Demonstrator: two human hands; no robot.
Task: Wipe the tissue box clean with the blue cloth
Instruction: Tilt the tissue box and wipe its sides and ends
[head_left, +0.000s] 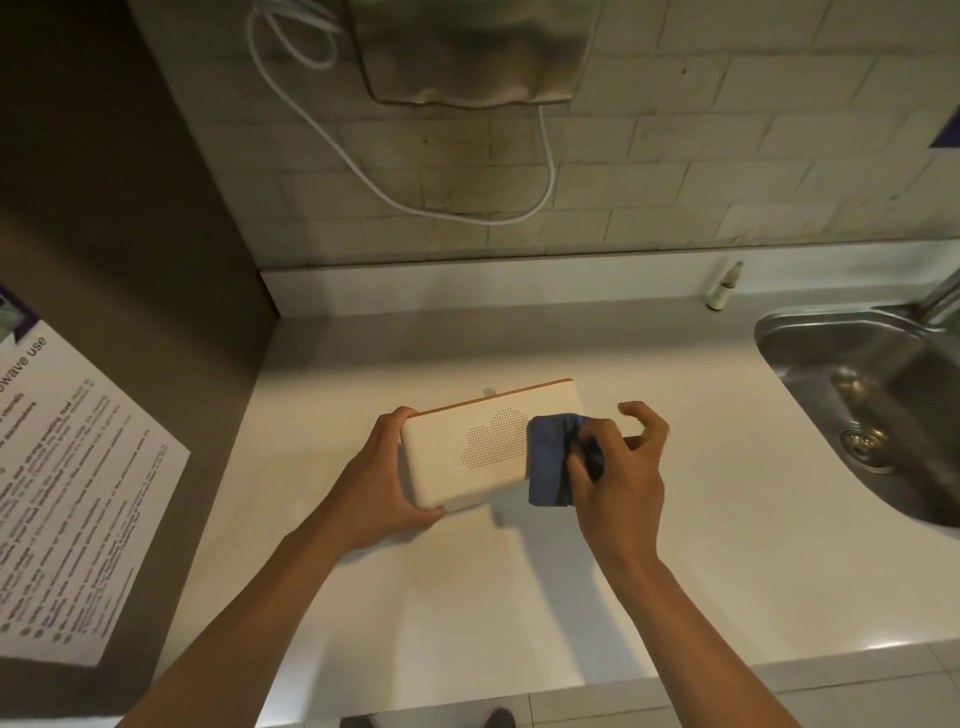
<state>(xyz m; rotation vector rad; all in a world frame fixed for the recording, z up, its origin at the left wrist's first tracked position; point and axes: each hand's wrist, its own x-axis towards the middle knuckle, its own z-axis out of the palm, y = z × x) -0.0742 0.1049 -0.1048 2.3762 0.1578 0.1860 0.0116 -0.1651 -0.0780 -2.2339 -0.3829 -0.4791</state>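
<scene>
Two bare forearms reach in from the bottom edge over a pale bench (467, 597). On that bench, near its middle, sits the tissue box (478, 447), a cream box with rounded corners, a thin orange edge along its far side and a cloud shape made of small dots on the face turned up toward the camera. It looks tilted, its near edge raised a little, though how far it is lifted is hard to tell.

At the box's left end, the left hand (387, 483) grips it, fingers curled over the far corner and thumb pressed along the near edge. At the box's right end, the right hand (618, 467) holds a folded blue cloth (550, 462), pinching it between thumb and first fingers, with the other fingers curled loosely in the air. The cloth lies against the right part of the dotted face, just beside the cloud.

To the right, a steel sink (810, 343) is set into the bench, with a small bottle (723, 288) standing by the wall near it. A white cable (545, 171) loops down the tiled wall, and a printed notice (78, 493) hangs on the dark panel at the left.
</scene>
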